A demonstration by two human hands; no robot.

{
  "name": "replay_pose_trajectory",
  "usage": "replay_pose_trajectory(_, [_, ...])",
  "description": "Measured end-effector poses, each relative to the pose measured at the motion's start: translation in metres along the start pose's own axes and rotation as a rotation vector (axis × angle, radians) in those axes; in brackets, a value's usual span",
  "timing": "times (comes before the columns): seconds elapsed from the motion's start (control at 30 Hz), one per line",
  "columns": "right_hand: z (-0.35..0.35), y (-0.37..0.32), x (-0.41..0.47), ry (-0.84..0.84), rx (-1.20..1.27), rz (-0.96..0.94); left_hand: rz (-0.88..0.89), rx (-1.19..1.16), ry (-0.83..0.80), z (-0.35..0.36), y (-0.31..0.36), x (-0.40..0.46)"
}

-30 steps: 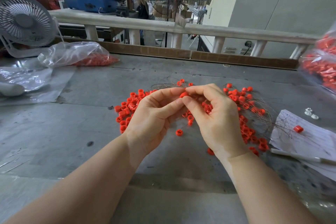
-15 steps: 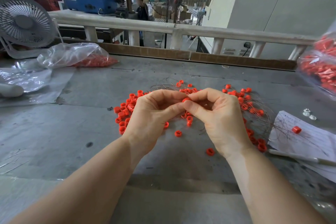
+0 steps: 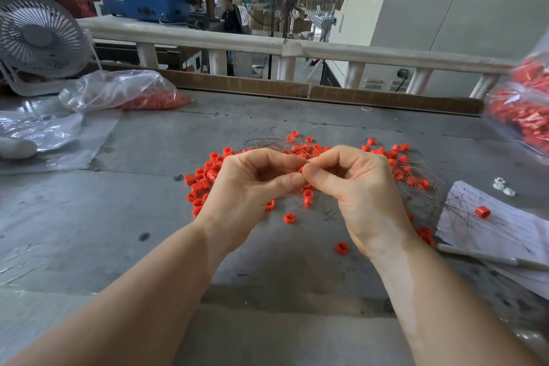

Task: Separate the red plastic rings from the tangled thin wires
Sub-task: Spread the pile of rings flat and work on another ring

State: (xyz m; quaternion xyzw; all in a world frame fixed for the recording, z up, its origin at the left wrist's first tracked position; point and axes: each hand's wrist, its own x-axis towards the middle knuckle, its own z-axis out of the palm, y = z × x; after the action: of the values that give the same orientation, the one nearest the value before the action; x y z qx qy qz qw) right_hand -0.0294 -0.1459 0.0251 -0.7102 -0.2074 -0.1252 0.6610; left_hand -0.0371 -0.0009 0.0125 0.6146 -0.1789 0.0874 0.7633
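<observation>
Fan blades of a white desk fan [image 3: 38, 36] stand far left on the grey surface [image 3: 148, 193]. Loose red plastic rings [image 3: 202, 184] lie beside the left hand [image 3: 249, 190], which meets the right hand [image 3: 356, 193]; both pinch one ring [image 3: 301, 169] amid tangled thin wires [image 3: 416, 184].

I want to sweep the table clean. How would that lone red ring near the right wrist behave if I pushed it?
The lone red ring lies free of the wires, so it would probably slide alone. Small and plastic, it is likely light and may skitter. Round, it could roll if tipped on edge.
</observation>
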Motion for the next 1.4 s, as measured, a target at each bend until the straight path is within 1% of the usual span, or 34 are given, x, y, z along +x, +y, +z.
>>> replay_pose_trajectory(0.13, [0.004, 0.004, 0.001, 0.074, 0.025, 0.014, -0.063, -0.092, 0.058, 0.004, -0.001, 0.002])
replay_pose_trajectory(0.2, [0.004, 0.006, 0.002, 0.072, 0.013, 0.028, -0.120, -0.176, 0.067, 0.005, -0.002, 0.003])
replay_pose_trajectory(0.3, [0.004, 0.008, 0.003, 0.054, 0.001, 0.009, -0.164, -0.273, 0.065, 0.005, -0.003, 0.004])
replay_pose_trajectory(0.4, [0.003, 0.010, 0.003, 0.087, -0.010, -0.004, -0.175, -0.286, 0.038, 0.005, -0.003, 0.004])
replay_pose_trajectory(0.63, [0.003, 0.012, 0.003, 0.090, -0.008, 0.031, -0.154, -0.245, 0.056, 0.005, -0.006, 0.004])
replay_pose_trajectory(0.77, [0.004, 0.010, 0.002, 0.086, 0.016, 0.006, -0.124, -0.231, 0.073, 0.006, -0.007, 0.004])
replay_pose_trajectory(0.9, [0.007, 0.010, 0.001, 0.037, -0.144, 0.042, -0.084, -0.159, 0.056, 0.008, -0.006, 0.003])
replay_pose_trajectory(1.0, [0.008, 0.006, -0.001, -0.049, -0.068, 0.058, -0.050, -0.096, 0.031, 0.011, -0.004, 0.000])
replay_pose_trajectory(1.23, [0.007, 0.009, -0.001, -0.022, 0.011, 0.009, 0.017, 0.034, 0.019, 0.015, 0.001, -0.003])
replay_pose_trajectory(1.4, [0.009, 0.009, -0.001, 0.006, 0.005, 0.001, 0.053, 0.090, 0.030, 0.018, 0.003, -0.004])
